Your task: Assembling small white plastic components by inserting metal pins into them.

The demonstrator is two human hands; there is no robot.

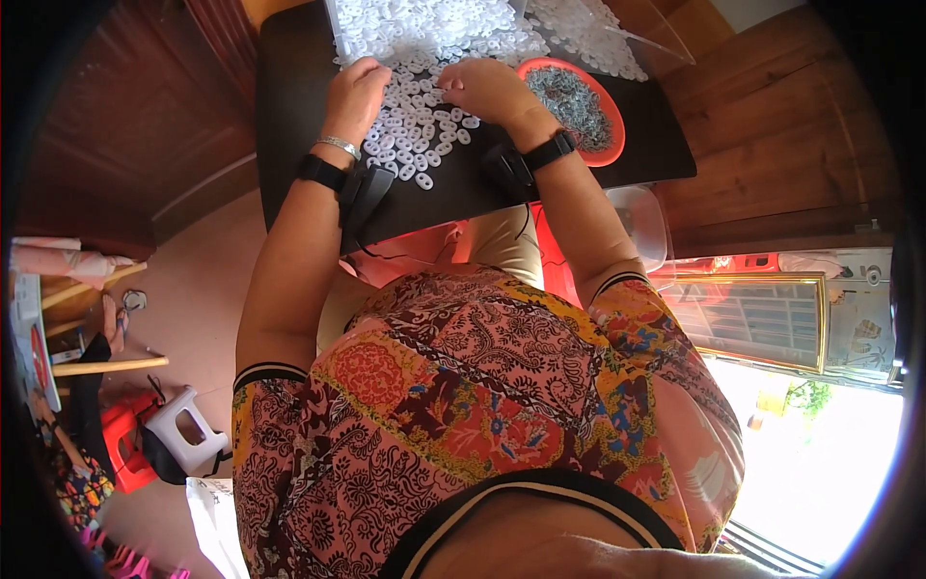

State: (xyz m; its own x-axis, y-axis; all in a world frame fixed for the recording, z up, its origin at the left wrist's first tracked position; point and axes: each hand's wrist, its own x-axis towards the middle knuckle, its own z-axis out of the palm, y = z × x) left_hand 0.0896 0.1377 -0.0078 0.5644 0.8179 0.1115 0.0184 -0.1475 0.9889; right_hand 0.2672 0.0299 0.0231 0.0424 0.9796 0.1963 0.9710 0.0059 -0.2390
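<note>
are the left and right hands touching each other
Apart: the head view shows white pieces in the gap between left hand and right hand.

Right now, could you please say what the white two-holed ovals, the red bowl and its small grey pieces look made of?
White two-holed ovals: probably smooth plastic, uniformly shaped. Red bowl: likely plastic, smooth, evenly coloured. Small grey pieces: possibly metal, with silvery glints.

Cannot make out the grip of the left hand, with fingertips mostly tucked from sight. May or may not be pinching something with the right hand; too small to tell. Loses the far side of the heaped white pieces past the top edge. Blurs the tiny grey bits together. Washes out most of the bright opening.
</note>
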